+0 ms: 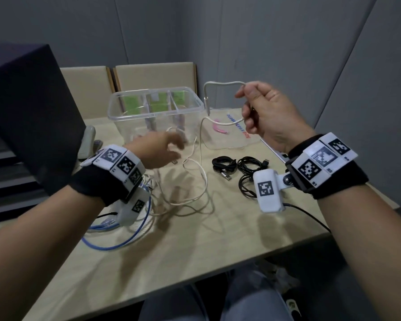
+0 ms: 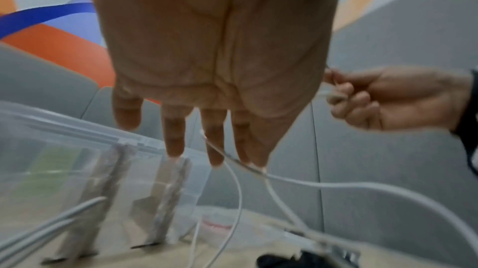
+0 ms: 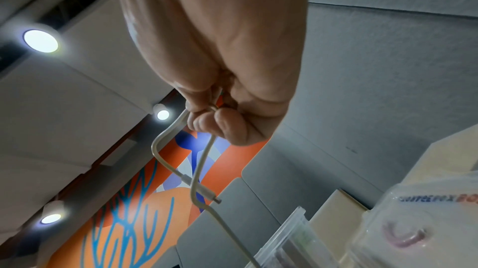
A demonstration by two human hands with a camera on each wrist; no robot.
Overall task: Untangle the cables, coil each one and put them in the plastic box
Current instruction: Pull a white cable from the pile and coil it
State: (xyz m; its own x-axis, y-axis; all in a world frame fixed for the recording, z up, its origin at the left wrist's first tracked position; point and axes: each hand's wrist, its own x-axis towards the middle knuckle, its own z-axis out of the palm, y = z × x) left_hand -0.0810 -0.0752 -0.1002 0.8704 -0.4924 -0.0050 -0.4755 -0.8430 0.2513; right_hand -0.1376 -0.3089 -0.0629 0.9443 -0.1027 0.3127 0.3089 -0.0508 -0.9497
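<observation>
Fingers [image 3: 207, 123] of your right hand [image 1: 267, 112] are curled and pinching the white cable [image 1: 203, 144] near its plug end, raised above the desk [image 1: 195, 239], with the plug [image 1: 207, 107] dangling beside the plastic box [image 1: 116, 107]. Left hand [image 1: 158, 149] fingers [image 2: 214, 141] are straight and spread, reaching at the hanging strand; it's blurred in the head view and I can't tell if they touch the cable. The rest of the white cable lies in loose crossed loops on the desk, just beside the blue cable [image 1: 116, 244] under your left wrist. Two black cables [image 1: 239, 165] sit coiled to the right, not yet in the box. Risks, as I judge them: lift higher while the loops are crossed and they likely cinch into a knot or drag the blue cable along. The free plug can swing and catch the box rim. The pinch is short and near the end, so a tug from the left hand could slip it out. Your left wrist camera hangs low over the blue cable and could snag it. The clear lid [image 1: 232, 130] behind the box is another thing to hook.
</observation>
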